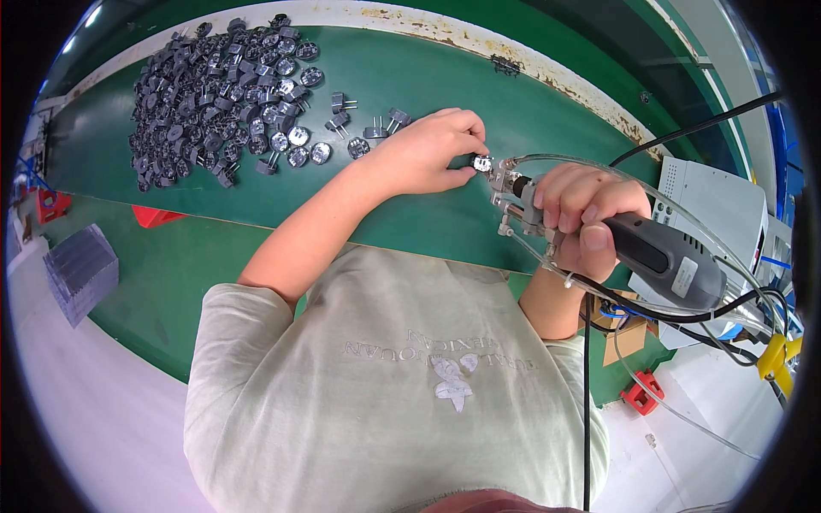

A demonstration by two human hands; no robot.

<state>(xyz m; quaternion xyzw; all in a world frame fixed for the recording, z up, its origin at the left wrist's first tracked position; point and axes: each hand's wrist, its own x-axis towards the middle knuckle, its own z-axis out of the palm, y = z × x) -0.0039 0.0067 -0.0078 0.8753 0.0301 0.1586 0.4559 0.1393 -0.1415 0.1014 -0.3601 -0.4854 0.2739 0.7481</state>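
The small round black component with a shiny silver face (482, 163) is over the right part of the green flat worktop (564, 120), just left of the metal front of a dark grey pistol-shaped power tool (667, 259); whether they touch is unclear. It looks light and stiff, its smooth face probably a little slippery. Thin metal pins on similar loose dark grey components (339, 125) suggest fragile parts, so the rim seems the best hold. The left hand (428, 156) pinches the component's edge between thumb and forefinger, nearly together. The right hand (590, 205) is curled tightly around the tool's front.
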